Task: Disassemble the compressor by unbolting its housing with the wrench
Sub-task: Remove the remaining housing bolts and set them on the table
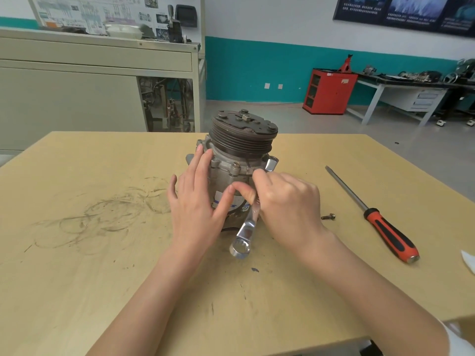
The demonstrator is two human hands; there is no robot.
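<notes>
upright grey compressor point(232, 170), dark ribbed pulley on top

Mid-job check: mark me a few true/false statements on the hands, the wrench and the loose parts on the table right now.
1. The compressor stands upright with its pulley on top. True.
2. The right hand holds the wrench. True.
3. The left hand grips the screwdriver. False: the left hand rests with straight fingers against the compressor's side, and the screwdriver lies untouched on the table.
4. A loose bolt lies between the right hand and the screwdriver. True.
5. The wrench's ring end sits on the pulley's centre nut. False: it hangs free, low in front of the compressor.
</notes>
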